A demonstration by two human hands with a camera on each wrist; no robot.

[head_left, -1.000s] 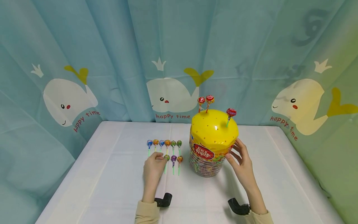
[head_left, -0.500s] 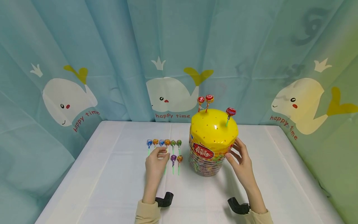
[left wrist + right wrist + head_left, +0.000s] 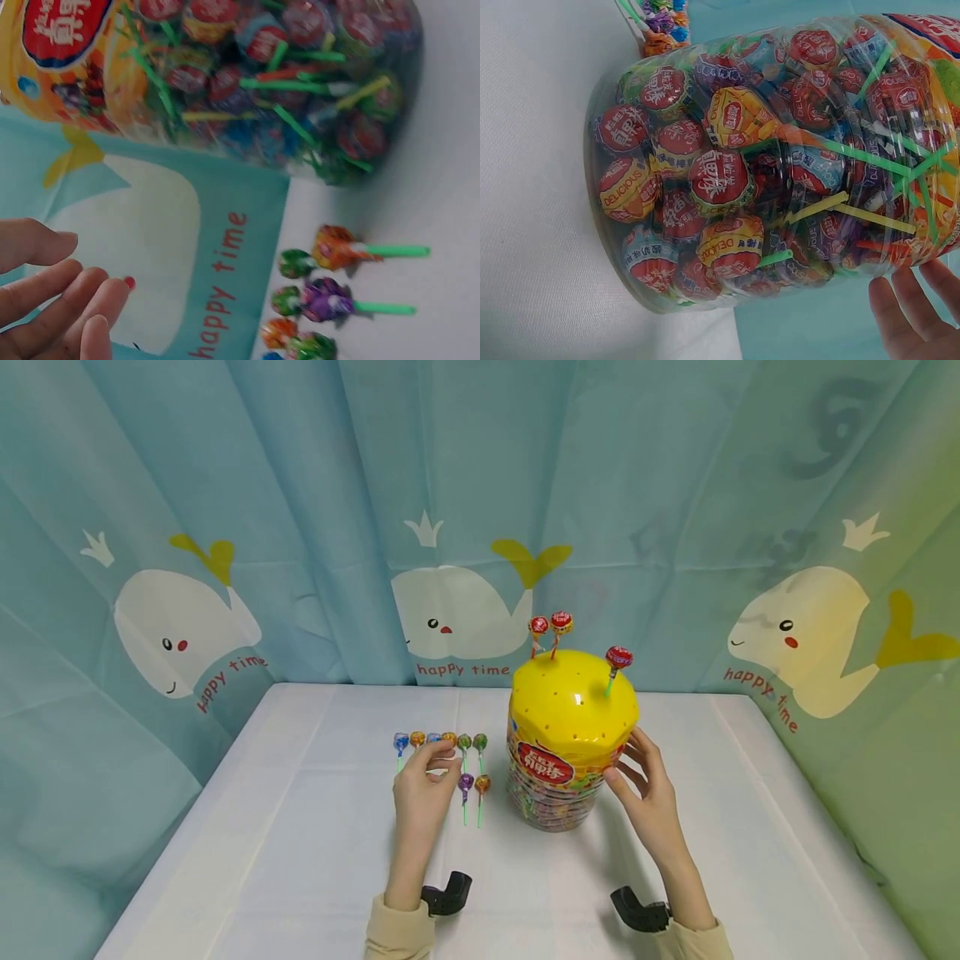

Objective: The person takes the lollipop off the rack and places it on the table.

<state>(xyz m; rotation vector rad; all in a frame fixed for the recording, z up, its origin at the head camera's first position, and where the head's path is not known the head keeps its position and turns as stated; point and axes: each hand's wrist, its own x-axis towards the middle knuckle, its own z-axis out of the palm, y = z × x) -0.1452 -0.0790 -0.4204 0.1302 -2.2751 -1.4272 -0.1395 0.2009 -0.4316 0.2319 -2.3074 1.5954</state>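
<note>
In the head view my left hand [image 3: 426, 787] hovers over the left part of two rows of wrapped lollipops. Its thumb and fingers are apart with nothing between them in the left wrist view. Beneath it, a green-wrapped lollipop [image 3: 311, 346] lies beside a purple lollipop [image 3: 322, 300] and an orange lollipop [image 3: 335, 247]; the head view hides the green one behind the hand. My right hand [image 3: 651, 793] rests its thumb and fingertips against the right side of a clear candy jar [image 3: 553, 802]. Lollipops fill the jar, and its yellow lid [image 3: 573, 706] has small holes.
Three red-topped lollipops stand upright in the lid, one of them a red lollipop [image 3: 618, 657] at its right. The far row includes a blue lollipop [image 3: 401, 741] and a green lollipop [image 3: 480, 742]. Behind the white table [image 3: 300, 827] hangs a whale-print curtain [image 3: 480, 460].
My left hand has risen from the near row's green lollipop and shifted slightly right and farther away, its fingers now overlapping the far row. My right hand stays at the jar.
</note>
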